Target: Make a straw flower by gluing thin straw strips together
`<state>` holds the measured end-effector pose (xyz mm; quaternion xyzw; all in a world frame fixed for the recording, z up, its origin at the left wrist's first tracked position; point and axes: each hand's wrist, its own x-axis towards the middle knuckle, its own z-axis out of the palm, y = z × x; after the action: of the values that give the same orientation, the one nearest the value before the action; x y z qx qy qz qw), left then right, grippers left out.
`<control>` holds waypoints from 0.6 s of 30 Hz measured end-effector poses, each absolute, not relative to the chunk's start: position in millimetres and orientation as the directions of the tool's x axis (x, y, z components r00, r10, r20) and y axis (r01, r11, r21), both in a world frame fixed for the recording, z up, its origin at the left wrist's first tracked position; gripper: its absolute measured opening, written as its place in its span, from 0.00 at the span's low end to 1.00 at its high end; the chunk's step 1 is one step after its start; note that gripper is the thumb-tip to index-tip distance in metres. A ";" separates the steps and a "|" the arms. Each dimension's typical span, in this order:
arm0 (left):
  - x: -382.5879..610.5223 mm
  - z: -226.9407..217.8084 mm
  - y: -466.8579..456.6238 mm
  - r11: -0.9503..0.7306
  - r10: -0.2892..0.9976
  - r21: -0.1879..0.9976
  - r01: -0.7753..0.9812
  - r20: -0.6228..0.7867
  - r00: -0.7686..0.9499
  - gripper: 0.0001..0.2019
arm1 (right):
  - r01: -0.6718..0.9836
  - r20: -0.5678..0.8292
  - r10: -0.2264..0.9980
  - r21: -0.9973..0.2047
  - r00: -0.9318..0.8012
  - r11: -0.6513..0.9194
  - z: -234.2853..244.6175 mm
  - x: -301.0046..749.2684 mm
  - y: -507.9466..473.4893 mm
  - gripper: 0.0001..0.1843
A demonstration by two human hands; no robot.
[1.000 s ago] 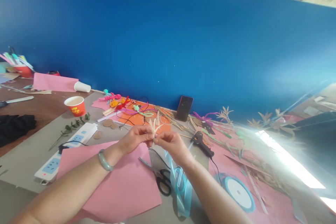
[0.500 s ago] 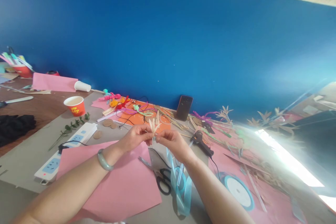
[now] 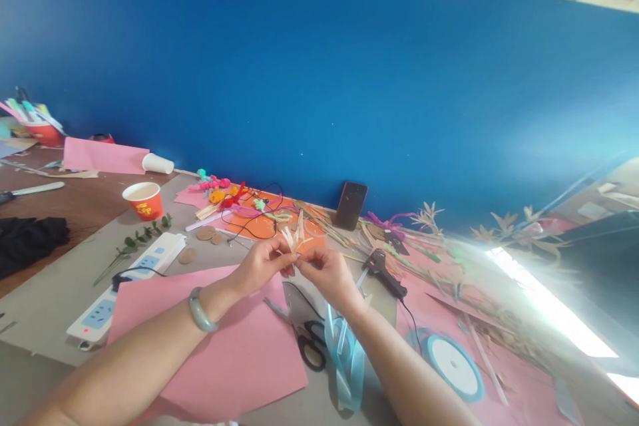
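Pinched between my two hands is a pale cream flower (image 3: 295, 237) with pointed, petal-like strips fanning upward. My left hand (image 3: 268, 258), with a jade-green bangle (image 3: 201, 311) on its wrist, is closed on the flower's base. The fingertips of my right hand (image 3: 327, 273) meet the left ones at the same spot, also closed on the base. What lies between the fingertips is mostly hidden. Below the hands are black-handled scissors (image 3: 310, 344), a loop of light blue ribbon (image 3: 351, 373) and a pink paper sheet (image 3: 224, 346).
A black glue gun (image 3: 385, 274) lies right of my hands, its cord trailing forward. A phone (image 3: 351, 205) leans on the blue wall (image 3: 319, 80). To the left are a power strip (image 3: 124, 289), a leafy sprig (image 3: 134, 243) and a red paper cup (image 3: 144, 201). A ribbon spool (image 3: 454, 367) lies right.
The flower has turned and tipped slightly leftward between my fingers, its strips bunched differently. Both hands stay nearly in place, fingertips slightly shifted.
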<state>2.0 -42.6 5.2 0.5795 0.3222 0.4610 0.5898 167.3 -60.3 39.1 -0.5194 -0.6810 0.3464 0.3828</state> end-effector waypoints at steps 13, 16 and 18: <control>11.4 2.4 -49.2 -0.115 0.968 0.976 -0.186 0.152 0.199 0.13 | 0.567 0.568 0.783 -0.569 -0.252 0.595 29.1 158.7 -73.7 0.08; 11.2 2.1 -50.9 -0.144 0.970 0.978 -0.151 0.170 0.174 0.13 | 0.557 0.559 0.797 -0.596 -0.230 0.579 29.0 158.2 -73.5 0.07; 11.6 2.3 -52.6 -0.155 0.972 0.978 -0.142 0.176 0.154 0.13 | 0.551 0.551 0.809 -0.618 -0.205 0.561 28.6 157.9 -73.3 0.07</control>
<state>11.6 -52.6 2.3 0.5465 0.3799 0.5281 0.5274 157.9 -73.3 28.6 -0.4457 -0.7626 0.1447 0.4459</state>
